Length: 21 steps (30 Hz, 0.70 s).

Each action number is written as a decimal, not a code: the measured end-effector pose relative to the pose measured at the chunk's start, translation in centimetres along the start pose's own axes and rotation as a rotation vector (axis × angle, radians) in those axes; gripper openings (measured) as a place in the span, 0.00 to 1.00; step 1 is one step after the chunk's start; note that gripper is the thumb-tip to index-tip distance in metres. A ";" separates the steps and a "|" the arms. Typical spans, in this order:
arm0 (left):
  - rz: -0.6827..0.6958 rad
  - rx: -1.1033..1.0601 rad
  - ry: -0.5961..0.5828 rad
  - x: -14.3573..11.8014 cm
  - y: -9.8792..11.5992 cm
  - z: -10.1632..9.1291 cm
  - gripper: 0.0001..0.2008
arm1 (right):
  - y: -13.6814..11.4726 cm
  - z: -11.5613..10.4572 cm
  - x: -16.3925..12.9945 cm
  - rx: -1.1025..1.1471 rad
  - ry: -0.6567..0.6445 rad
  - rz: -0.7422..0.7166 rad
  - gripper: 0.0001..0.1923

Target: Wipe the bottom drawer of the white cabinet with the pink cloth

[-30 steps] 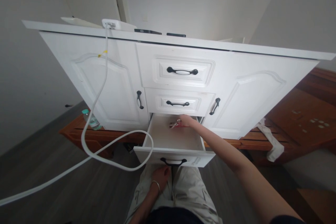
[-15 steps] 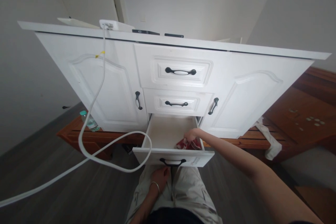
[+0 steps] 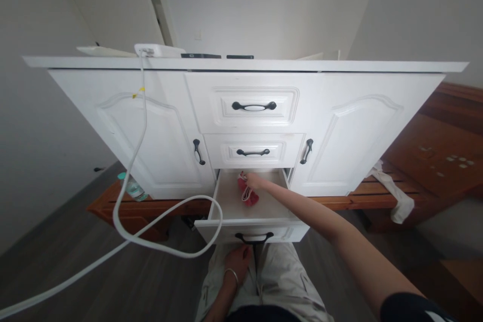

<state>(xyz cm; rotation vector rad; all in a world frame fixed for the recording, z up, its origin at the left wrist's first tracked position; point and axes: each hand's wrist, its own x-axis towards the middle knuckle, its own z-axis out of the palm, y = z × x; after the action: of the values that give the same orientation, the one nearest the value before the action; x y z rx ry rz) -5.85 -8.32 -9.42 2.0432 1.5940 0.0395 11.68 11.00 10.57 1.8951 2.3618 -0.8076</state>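
Near the centre of the frame, the right hand (image 3: 253,180) grips a red-and-white cloth pouch (image 3: 248,193) inside the open white bottom drawer (image 3: 230,201). The left hand (image 3: 237,258), fingers curled, rests below the drawer's black handle (image 3: 254,237).

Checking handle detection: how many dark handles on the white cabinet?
5: top drawer, middle drawer, open bottom drawer, left door, right door. None seem hidden.

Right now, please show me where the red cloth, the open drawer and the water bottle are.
red cloth (image 3: 248,196): head view, on its bunched middle.
open drawer (image 3: 230,198): head view, on its bare white floor.
water bottle (image 3: 133,189): head view, on its clear body.
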 end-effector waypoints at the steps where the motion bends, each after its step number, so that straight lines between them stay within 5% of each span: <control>1: 0.002 0.004 0.001 0.0 0.0 0.0 0.21 | -1.0 0.1 0.9 0.023 0.044 0.004 0.15; 6: 0.008 0.010 0.014 -0.1 -0.3 -0.1 0.21 | -5.2 1.2 3.3 0.093 0.055 -0.066 0.11; 10: 0.013 -0.002 0.008 0.1 -0.6 0.0 0.19 | -7.4 3.3 1.6 0.092 -0.159 -0.263 0.06; 13: 0.015 -0.014 0.012 0.3 -0.7 0.2 0.20 | -8.0 4.5 -1.0 0.062 -0.324 -0.355 0.12; 17: 0.013 -0.030 0.016 0.4 -0.7 0.4 0.20 | -6.5 3.9 -3.7 -0.019 -0.481 -0.354 0.23; 21: 0.003 -0.041 0.022 0.3 -0.7 0.5 0.20 | -1.9 1.7 -5.3 -0.135 -0.633 -0.230 0.18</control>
<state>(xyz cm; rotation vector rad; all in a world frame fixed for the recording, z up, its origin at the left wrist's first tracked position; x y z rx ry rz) -6.18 -8.10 -10.20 2.0206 1.5904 0.0953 10.85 5.25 11.53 1.1010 2.1626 -1.0381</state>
